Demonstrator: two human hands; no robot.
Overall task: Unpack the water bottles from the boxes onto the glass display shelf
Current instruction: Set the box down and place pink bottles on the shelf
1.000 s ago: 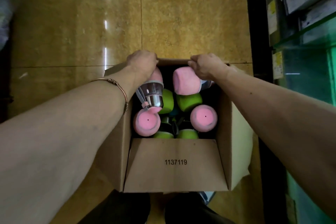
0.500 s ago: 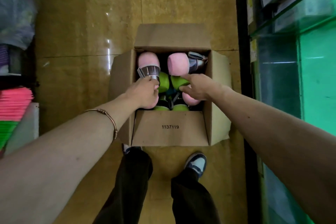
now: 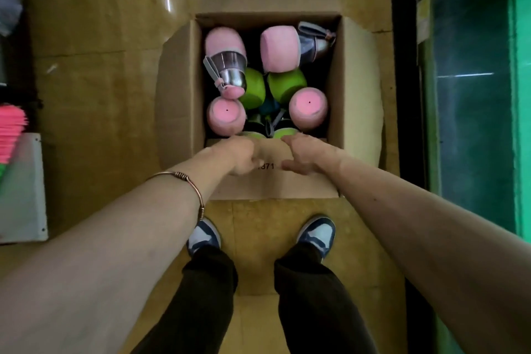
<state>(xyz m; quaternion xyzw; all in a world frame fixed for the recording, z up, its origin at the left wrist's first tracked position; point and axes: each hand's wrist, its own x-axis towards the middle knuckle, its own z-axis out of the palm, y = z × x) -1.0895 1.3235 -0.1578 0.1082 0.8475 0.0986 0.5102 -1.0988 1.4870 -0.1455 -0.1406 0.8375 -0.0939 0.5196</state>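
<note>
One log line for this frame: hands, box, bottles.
left hand: on near flap, no bottle | right hand: same | box: open, on floor | bottles: pink, green, all inside

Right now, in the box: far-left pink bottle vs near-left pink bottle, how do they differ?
The far-left pink bottle lies on its side, showing a clear and metal section and a grey strap; the near-left pink bottle stands on end, showing only a round pink end with a small dark dot. The far-left one sits by the far wall of the cardboard box, the near-left one closer to the left hand. Both are pink.
</note>
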